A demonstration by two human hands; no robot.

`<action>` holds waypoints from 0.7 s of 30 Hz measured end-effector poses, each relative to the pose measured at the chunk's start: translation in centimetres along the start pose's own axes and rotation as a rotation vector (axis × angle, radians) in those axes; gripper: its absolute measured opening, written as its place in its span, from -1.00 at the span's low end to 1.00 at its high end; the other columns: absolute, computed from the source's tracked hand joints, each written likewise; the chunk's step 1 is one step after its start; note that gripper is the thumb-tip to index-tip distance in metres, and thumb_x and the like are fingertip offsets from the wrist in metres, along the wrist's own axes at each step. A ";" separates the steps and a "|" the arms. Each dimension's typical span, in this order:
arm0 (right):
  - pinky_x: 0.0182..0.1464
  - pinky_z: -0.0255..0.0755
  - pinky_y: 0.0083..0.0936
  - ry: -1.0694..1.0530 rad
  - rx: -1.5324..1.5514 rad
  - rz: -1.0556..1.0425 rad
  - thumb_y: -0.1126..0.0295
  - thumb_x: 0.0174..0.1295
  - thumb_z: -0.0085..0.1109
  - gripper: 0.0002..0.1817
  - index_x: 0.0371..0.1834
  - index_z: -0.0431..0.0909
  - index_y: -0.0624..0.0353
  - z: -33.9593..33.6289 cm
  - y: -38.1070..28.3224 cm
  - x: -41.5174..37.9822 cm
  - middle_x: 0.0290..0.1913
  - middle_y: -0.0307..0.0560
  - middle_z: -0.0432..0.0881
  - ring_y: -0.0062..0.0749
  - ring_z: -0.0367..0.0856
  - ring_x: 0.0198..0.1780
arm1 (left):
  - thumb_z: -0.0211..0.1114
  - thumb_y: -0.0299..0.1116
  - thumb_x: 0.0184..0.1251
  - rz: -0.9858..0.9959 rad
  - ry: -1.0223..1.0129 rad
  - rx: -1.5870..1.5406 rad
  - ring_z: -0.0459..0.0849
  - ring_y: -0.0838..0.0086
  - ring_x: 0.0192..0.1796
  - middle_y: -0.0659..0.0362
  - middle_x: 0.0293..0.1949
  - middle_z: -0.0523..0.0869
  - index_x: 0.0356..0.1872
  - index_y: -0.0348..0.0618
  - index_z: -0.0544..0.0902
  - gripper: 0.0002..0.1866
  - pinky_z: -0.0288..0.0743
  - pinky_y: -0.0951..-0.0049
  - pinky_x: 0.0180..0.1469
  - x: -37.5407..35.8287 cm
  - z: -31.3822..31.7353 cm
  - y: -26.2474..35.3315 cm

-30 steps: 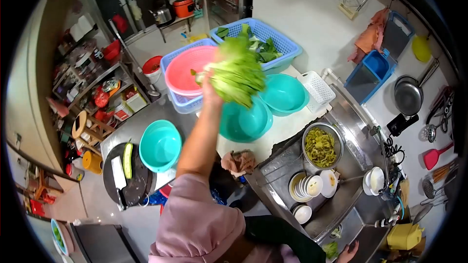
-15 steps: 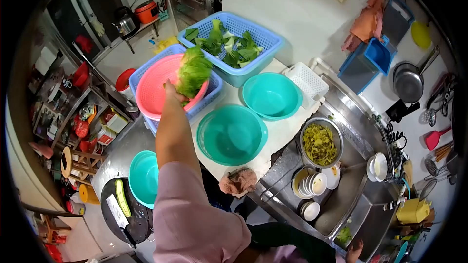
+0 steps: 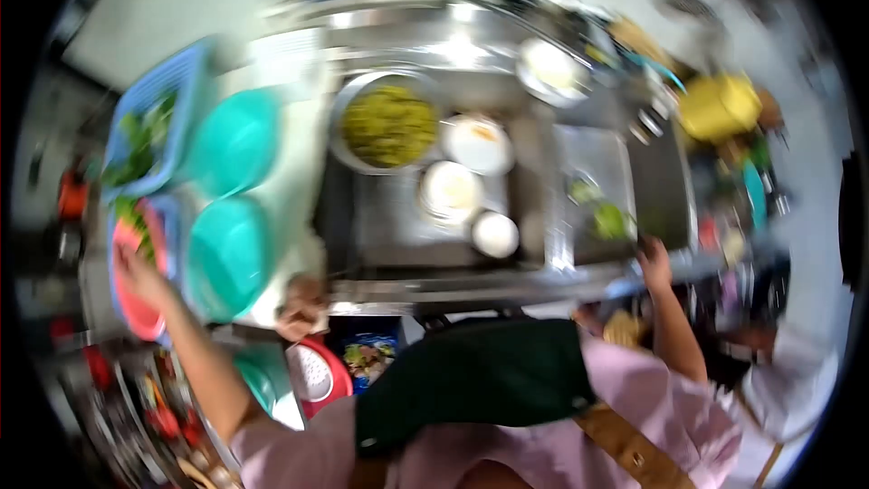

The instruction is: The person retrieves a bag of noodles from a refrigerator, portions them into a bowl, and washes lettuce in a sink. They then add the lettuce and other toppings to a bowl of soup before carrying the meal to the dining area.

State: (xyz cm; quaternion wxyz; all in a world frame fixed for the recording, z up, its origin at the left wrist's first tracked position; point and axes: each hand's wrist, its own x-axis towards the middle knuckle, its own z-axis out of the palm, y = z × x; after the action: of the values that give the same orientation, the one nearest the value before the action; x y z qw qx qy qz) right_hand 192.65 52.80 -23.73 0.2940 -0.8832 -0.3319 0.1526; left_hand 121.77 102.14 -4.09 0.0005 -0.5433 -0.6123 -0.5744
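On the far left, my left hand [image 3: 138, 273] reaches over a pink basket [image 3: 143, 312]. Green leafy lettuce [image 3: 138, 225] lies right beside its fingers, at the basket's far side. Motion blur hides whether those fingers still grip it. On the right, my right hand [image 3: 654, 261] is at the front edge of the sink, its fingers pointing toward the basin and nothing visible in them. A piece of light green lettuce [image 3: 613, 221] sits in the right basin, just left of that hand.
A metal bowl of chopped yellow-green vegetables [image 3: 389, 125] stands in the sink [image 3: 389, 249] near a plate [image 3: 478, 145] and stacked white bowls [image 3: 451, 190]. Two teal basins [image 3: 233, 140] and a blue basket of greens [image 3: 181, 81] stand left. A brown cloth [image 3: 303, 306] hangs at the counter corner.
My view has swung right toward the sink, so the baskets now appear at far left. The lettuce my left hand held up is now lower, at the pink basket. My right hand shows more fully.
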 end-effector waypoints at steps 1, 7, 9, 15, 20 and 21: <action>0.03 0.29 -0.52 0.038 -0.076 0.035 0.52 -0.01 0.10 -0.63 -0.07 0.36 0.30 -0.2 -0.4 0.8 -0.06 0.00 0.46 -0.35 0.45 -0.03 | -0.04 -0.38 0.28 0.022 -0.113 -0.325 0.44 0.33 0.01 -0.05 0.00 0.46 0.00 -0.41 0.38 -0.66 0.27 0.44 0.06 -4.4 1.6 6.6; -0.08 0.39 -0.44 -0.306 -0.163 0.181 0.34 -0.26 0.35 -0.22 0.13 0.20 0.16 5.0 7.1 11.9 -0.14 0.08 0.51 -0.18 0.51 -0.13 | 0.07 -0.66 0.01 0.224 -1.156 -0.300 0.53 0.34 -0.23 0.07 -0.30 0.58 -0.32 -0.28 0.52 -0.82 0.37 0.45 -0.15 -32.6 6.3 19.1; -0.06 0.39 -0.47 -0.380 -0.187 0.164 0.26 -0.29 0.40 -0.10 0.20 0.12 0.13 6.8 12.1 13.9 -0.10 0.09 0.48 -0.23 0.50 -0.12 | 0.11 -0.61 0.05 0.034 -1.293 -0.374 0.54 0.29 -0.23 0.05 -0.29 0.58 -0.33 -0.24 0.52 -0.86 0.38 0.43 -0.14 -39.3 7.7 19.9; 0.07 0.29 -0.34 -0.079 -0.255 0.937 0.09 -0.45 0.45 0.04 0.22 0.10 0.05 13.6 16.3 16.5 0.04 0.17 0.35 -0.21 0.32 0.11 | 0.09 -0.55 0.11 -0.003 -1.356 -0.294 0.58 0.30 -0.31 0.02 -0.37 0.60 -0.34 -0.25 0.52 -0.90 0.43 0.44 -0.24 -45.6 10.5 24.7; -0.01 0.29 -0.34 -0.078 0.016 0.472 0.34 -0.25 0.24 -0.59 -0.24 0.43 0.15 19.5 15.5 16.0 -0.17 0.12 0.44 -0.12 0.38 -0.03 | 0.08 -0.53 0.14 -0.208 -1.363 -0.156 0.58 0.38 -0.35 0.06 -0.41 0.60 -0.41 -0.25 0.54 -0.93 0.43 0.49 -0.28 -47.1 12.0 26.4; -0.06 0.31 -0.32 -0.103 0.004 0.342 0.42 -0.20 0.15 -0.77 -0.39 0.45 0.18 19.6 13.7 16.4 -0.26 0.09 0.46 -0.08 0.40 -0.11 | 0.08 -0.53 0.14 -0.169 -1.361 -0.148 0.58 0.40 -0.36 0.07 -0.44 0.60 -0.41 -0.24 0.54 -0.93 0.42 0.50 -0.29 -47.3 12.3 26.8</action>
State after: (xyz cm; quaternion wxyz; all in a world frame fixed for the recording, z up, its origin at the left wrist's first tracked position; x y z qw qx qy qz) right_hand 202.40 63.74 -48.73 0.2481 -0.9173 -0.1910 0.2460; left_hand 166.64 72.69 -19.01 -0.4659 -0.7319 -0.4760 -0.1439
